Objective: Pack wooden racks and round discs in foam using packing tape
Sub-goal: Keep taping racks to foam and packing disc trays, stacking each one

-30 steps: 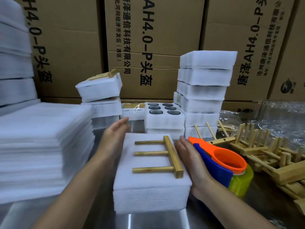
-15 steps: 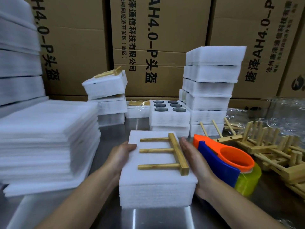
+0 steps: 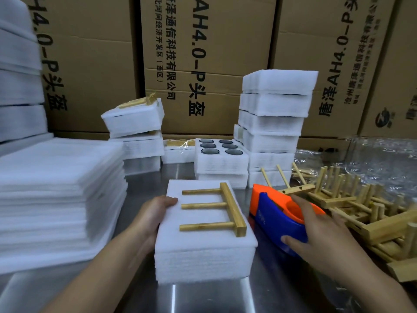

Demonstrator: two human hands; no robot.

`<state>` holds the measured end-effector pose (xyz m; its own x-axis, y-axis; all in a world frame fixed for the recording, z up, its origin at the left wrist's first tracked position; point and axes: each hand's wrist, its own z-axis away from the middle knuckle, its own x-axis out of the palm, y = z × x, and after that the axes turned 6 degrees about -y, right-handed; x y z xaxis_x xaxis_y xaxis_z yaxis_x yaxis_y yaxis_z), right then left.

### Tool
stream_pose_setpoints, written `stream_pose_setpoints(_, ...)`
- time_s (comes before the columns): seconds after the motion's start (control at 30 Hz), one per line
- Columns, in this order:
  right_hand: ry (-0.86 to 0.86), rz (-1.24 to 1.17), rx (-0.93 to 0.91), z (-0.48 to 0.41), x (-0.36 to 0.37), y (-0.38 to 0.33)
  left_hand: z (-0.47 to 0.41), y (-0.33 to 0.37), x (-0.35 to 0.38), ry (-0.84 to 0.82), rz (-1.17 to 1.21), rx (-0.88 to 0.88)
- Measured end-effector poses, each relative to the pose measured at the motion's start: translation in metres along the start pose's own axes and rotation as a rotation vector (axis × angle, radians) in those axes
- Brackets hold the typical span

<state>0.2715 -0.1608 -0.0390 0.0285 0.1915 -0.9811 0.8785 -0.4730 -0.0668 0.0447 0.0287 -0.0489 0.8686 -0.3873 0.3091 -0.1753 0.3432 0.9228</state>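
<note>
The foam block (image 3: pixel 204 249) is set at the near centre of the steel table (image 3: pixel 209 297), its near edge well clear of the table front. A three-peg wooden rack (image 3: pixel 222 208) is laid flat on top, crossbar along the right edge. The left side of the block is gripped by the left hand (image 3: pixel 150 219), thumb over the top edge. The right hand (image 3: pixel 316 236) is spread wide over the orange-and-blue tape dispenser (image 3: pixel 276 216), which is placed just right of the block; fingers are laid on it but not closed around it.

A narrow strip of bare table is left on either side of the block. On the left it is bounded by a tall stack of foam sheets (image 3: pixel 58 199), on the right by the dispenser and a pile of loose wooden racks (image 3: pixel 352 204).

"AH4.0-P" and Chinese characters are printed on the cardboard cartons (image 3: pixel 203 64) at the far wall.

Far centre, six round discs (image 3: pixel 220 146) are seated in a foam tray (image 3: pixel 222 162); packed foam blocks (image 3: pixel 274 123) are stacked beside it on the right.
</note>
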Motion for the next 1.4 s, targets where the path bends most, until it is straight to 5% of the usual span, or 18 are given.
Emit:
stream_pose_setpoints(0.23,0.125,-0.525,-0.242,-0.004,-0.038,0.007,0.001,0.006,-0.002,-0.005,-0.011,0.03)
stream_pose_setpoints(0.43,0.31,-0.76,-0.508,-0.003,-0.095,-0.005,0.017,0.024,0.004,-0.11,-0.087,0.445)
stream_pose_setpoints(0.67,-0.041,-1.009,-0.816,-0.005,-0.121,-0.058,0.035,0.036,0.012,-0.534,0.348,0.301)
stream_pose_setpoints(0.9,-0.157,-1.145,-0.771,-0.018,-0.117,-0.079,0.03,0.041,0.004,-0.481,0.611,0.195)
stream_pose_setpoints(1.17,-0.197,-1.064,-0.664,-0.027,-0.112,-0.079,0.029,0.042,0.006,-0.442,0.598,0.058)
stream_pose_setpoints(1.4,-0.002,-0.599,-0.628,-0.021,-0.107,-0.081,0.032,0.047,0.002,-0.394,0.623,0.108)
